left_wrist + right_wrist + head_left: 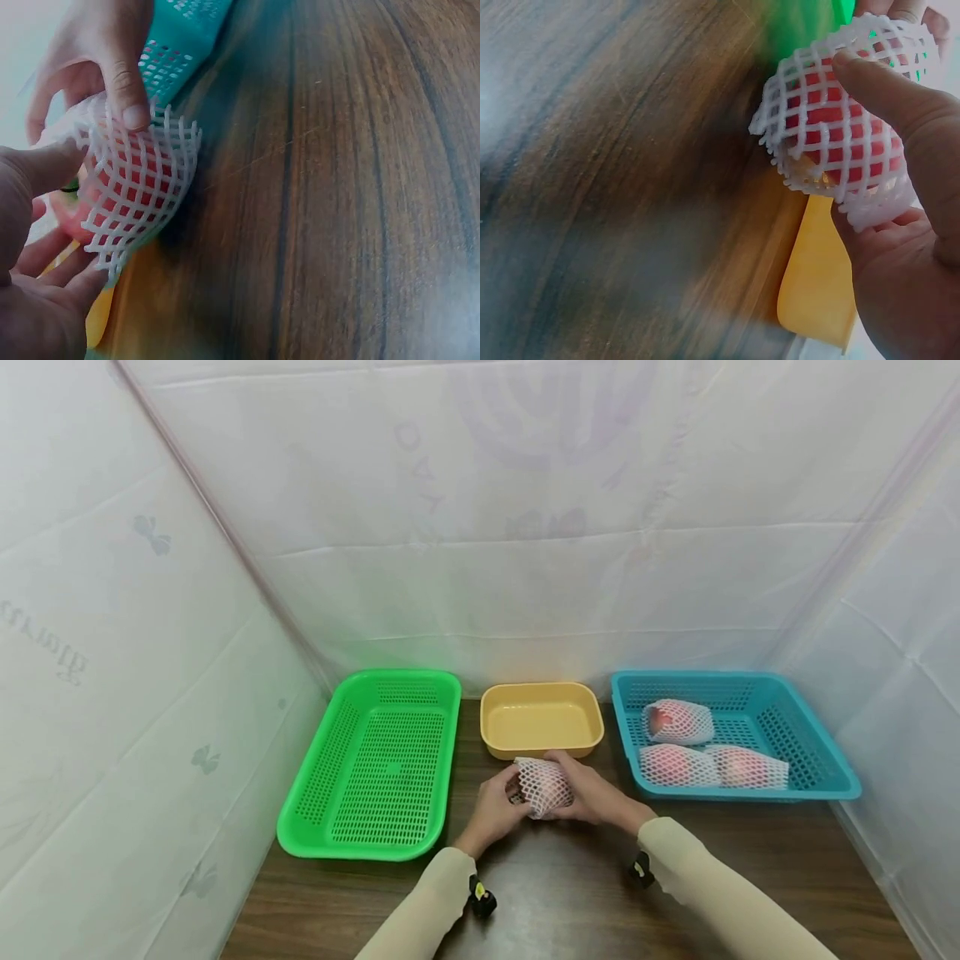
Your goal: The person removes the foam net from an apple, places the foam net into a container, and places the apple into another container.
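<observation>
At the near side of the dark wooden table [570, 893], my pale sleeves [420, 902] reach forward, a small black device [482, 897] at each wrist. Beyond them, both hands are clamped on one red fruit [69, 217] in a white foam net [542, 787]: my left hand [495, 810] grips one end, my right hand [592, 793] the other. I cannot tell whether the fruit touches the wood. It sits just in front of a yellow tub [540, 727], between a green basket [390, 768] on my left and a blue basket [795, 735] on my right. In the blue one, two netted fruits [667, 766] lie end to end at the front, and a third netted fruit [678, 722] lies behind. Farthest off hangs a white sheet [525, 585].
</observation>
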A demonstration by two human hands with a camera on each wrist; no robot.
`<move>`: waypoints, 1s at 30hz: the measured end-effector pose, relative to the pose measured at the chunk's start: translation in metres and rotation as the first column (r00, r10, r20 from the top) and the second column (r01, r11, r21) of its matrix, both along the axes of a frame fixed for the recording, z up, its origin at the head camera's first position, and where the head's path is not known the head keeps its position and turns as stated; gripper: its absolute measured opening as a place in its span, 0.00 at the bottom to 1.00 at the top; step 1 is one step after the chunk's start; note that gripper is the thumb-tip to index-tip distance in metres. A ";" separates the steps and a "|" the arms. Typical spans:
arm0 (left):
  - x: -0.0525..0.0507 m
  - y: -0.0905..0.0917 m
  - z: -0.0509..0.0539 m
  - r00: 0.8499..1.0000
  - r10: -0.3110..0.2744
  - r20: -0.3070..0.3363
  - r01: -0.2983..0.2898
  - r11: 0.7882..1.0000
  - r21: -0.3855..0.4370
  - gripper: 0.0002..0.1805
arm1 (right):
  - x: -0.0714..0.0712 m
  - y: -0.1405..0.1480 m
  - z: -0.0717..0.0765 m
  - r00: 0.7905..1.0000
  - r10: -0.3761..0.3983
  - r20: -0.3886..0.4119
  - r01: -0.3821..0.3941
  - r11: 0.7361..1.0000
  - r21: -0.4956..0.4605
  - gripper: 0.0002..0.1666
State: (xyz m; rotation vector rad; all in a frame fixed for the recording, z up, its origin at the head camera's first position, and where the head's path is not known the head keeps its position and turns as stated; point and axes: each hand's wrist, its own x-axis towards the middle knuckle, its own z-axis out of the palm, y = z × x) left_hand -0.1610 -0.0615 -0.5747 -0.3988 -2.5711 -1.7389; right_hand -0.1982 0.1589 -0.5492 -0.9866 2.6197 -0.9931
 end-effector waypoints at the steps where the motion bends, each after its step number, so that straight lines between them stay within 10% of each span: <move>1: 0.000 0.002 0.000 1.000 -0.003 -0.021 0.003 0.999 -0.033 0.33 | 0.000 0.000 -0.001 1.000 0.004 -0.007 -0.004 1.000 -0.004 0.56; 12: -0.003 0.019 0.006 0.992 0.044 -0.115 -0.071 0.967 -0.244 0.35 | 0.003 0.002 -0.008 0.999 -0.024 0.030 0.025 1.000 -0.015 0.57; 30: -0.006 0.005 -0.007 1.000 0.008 0.002 -0.007 0.998 -0.059 0.38 | 0.005 0.020 -0.013 0.998 -0.052 0.046 0.050 0.998 0.027 0.62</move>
